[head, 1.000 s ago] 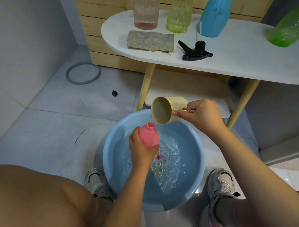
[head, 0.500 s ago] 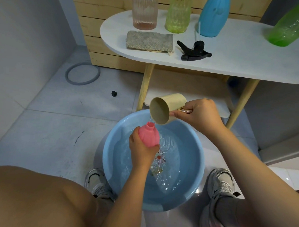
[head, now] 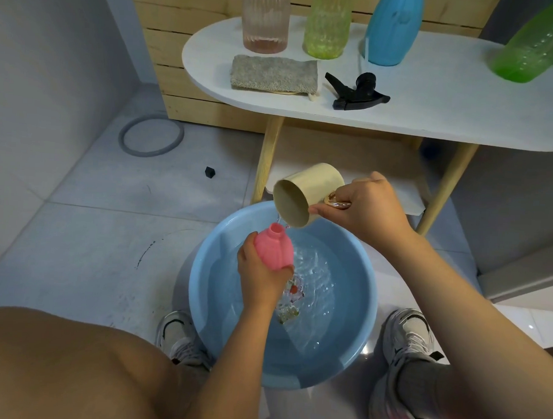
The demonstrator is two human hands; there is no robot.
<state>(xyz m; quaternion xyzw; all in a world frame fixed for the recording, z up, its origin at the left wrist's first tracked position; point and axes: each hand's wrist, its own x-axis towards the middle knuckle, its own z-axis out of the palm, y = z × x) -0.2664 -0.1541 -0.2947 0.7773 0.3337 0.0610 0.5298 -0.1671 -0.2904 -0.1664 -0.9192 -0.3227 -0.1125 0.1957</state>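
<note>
Only the neck and upper body of the pink bottle (head: 272,251) show, its base buried in the left hand (head: 259,276) that grips it over the blue basin (head: 203,269). Just above, the right hand (head: 365,205) pinches the gold handle of a tilted cream cup (head: 304,191), a thin stream barely visible at its lip. Small coloured bits under the rippling water are too blurred to name.

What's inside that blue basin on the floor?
Rippled water lies in the blue basin, with small red and green bits at its middle, too blurred to identify. The left hand, gripping a pink bottle, covers part of them.
</note>
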